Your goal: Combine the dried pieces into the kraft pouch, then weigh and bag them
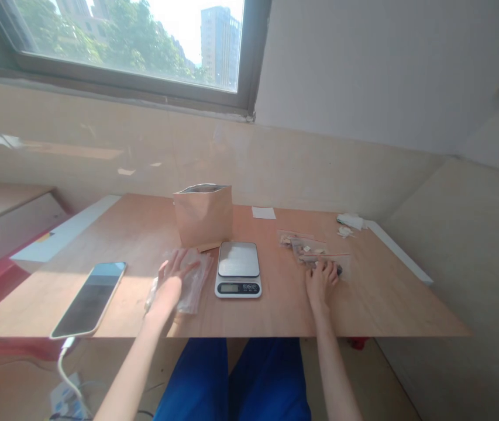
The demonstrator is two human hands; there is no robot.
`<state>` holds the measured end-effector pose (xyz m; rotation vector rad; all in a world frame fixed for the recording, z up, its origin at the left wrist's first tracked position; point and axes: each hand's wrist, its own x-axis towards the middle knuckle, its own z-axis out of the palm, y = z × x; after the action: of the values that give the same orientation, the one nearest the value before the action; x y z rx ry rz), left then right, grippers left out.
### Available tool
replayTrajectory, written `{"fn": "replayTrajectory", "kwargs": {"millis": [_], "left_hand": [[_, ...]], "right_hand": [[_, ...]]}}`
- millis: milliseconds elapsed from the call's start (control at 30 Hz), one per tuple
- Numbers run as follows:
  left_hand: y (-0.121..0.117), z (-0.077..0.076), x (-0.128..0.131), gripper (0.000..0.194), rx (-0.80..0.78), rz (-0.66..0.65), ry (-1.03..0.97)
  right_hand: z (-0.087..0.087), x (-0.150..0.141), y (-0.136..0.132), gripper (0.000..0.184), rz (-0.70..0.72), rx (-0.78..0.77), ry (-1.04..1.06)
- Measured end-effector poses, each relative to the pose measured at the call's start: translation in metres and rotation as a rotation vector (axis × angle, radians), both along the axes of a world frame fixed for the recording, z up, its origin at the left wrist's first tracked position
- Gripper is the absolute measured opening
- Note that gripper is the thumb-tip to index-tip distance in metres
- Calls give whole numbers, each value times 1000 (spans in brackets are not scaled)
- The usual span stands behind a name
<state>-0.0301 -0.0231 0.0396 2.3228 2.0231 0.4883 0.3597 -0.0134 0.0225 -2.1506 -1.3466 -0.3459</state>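
Note:
My left hand (174,278) lies over a stack of clear plastic bags (193,286), its fingers stretched out and apart. At the right, my right hand (323,279) has its fingers curled over the nearest clear zip bag (342,261), which has something dark in it, partly hidden by the fingers. Two more zip bags with small light pieces inside, a middle bag (308,248) and a far bag (285,238), overlap just beyond that hand. Between my hands stands a digital kitchen scale (239,260) with a bare steel plate; its display is not readable.
Behind the scale, a brown paper pouch (203,216) stands upright with its top open. A phone (89,301) with a white cable (67,365) lies at the left front edge. White paper (264,213) and crumpled white scraps (349,222) lie at the back of the wooden table (284,316).

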Motion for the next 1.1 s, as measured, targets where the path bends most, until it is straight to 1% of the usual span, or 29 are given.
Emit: {"fn": "replayTrajectory", "kwargs": {"millis": [100,167,233,300,333,400,433,467,500,533,567,600,633,700,733,767,833,933,1033,1100], "left_hand": [[8,-5,0,57,-147,8,-27],[11,-7,2,50,-182,15,-57],[13,-8,6,45,-178,17,-81],[13,-4,12,42,-149,51,-105],[10,-1,17,40,-102,74,-130],[2,12,30,37,45,96,-236],[-5,22,38,37,126,86,-327],[-14,32,47,35,171,74,-447],[-23,44,57,33,160,42,-593],[-34,55,67,31,104,9,-757],[-44,66,76,31,-7,-36,-925],[-54,76,84,32,-113,-101,-1088],[-62,84,91,32,-186,-170,-1234],[-73,93,98,32,-233,-199,-1461],[-75,95,98,32,-222,-178,-1516],[-76,95,97,32,-208,-141,-1529],[-73,93,92,31,-208,-79,-1469],[-66,91,82,31,-259,-62,-1377],[-62,89,78,34,-251,-25,-1340],[-64,89,77,34,-219,-7,-1308]], "right_hand": [[-1,3,-9,35,-10,50,35],[8,3,-17,28,20,137,126],[22,-4,-27,24,69,262,268],[40,-20,-42,24,125,373,476],[50,-31,-50,26,163,409,609],[69,-60,-68,27,219,403,838],[79,-75,-76,27,276,382,911],[87,-90,-83,27,372,373,961],[95,-104,-89,26,493,348,986],[102,-116,-94,27,621,313,986],[109,-127,-97,30,744,276,969],[114,-136,-100,34,849,237,938],[118,-144,-101,38,926,204,901],[122,-154,-103,43,1012,153,827],[124,-158,-104,43,1031,131,795],[124,-161,-105,41,1048,107,767],[125,-163,-106,39,1093,40,726],[126,-162,-109,41,1191,-71,701],[127,-161,-109,39,1274,-139,742],[125,-163,-107,34,1245,-133,817]]}}
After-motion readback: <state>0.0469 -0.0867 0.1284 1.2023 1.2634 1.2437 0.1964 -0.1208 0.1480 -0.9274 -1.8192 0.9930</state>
